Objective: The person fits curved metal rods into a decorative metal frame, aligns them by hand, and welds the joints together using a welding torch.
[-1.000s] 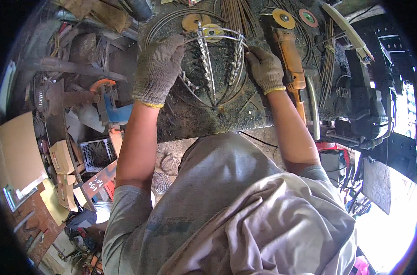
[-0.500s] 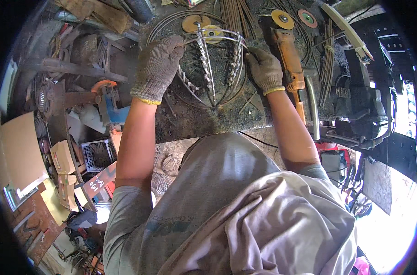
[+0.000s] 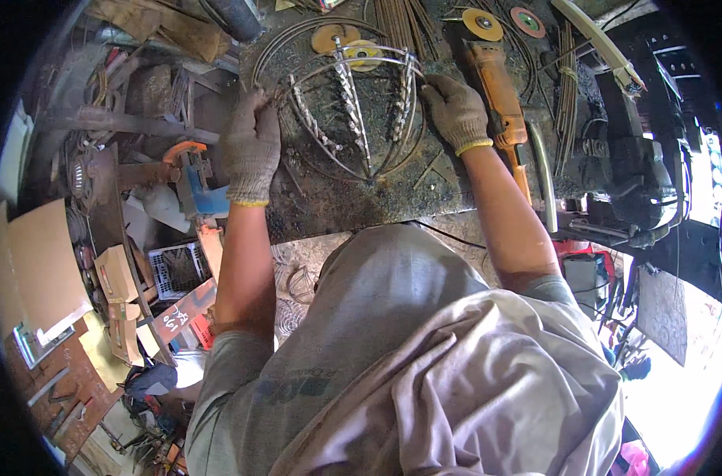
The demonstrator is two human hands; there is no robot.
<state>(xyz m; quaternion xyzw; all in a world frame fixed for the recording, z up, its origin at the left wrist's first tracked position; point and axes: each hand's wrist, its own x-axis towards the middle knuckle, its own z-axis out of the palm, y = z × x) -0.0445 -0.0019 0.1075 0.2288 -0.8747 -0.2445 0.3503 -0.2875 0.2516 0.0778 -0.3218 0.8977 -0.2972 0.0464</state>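
Note:
A wire frame [image 3: 366, 119] of thin curved metal rods, with twisted silvery strips along its upright rods, rests on the dark bench [image 3: 329, 214]. My left hand [image 3: 252, 151], in a grey knitted glove with a yellow cuff, is closed at the frame's left rim; its fingertips partly hide the contact. On the opposite side, my right hand [image 3: 457, 115], gloved the same way, pinches the rim of the frame. Just beyond the frame lie a yellow grinding disc [image 3: 364, 55] and a tan disc [image 3: 326, 38].
An orange angle grinder [image 3: 497, 91] lies right of my right hand, beside a curved metal tube [image 3: 541, 178]. Thin rods [image 3: 404, 28] and a wire coil [image 3: 270, 51] occupy the far bench. A blue vise-like tool [image 3: 193, 182] stands to the left.
My left hand has shifted left and slightly down along the frame, uncovering its left twisted strip. My right hand stays at the right rim, nearly unmoved.

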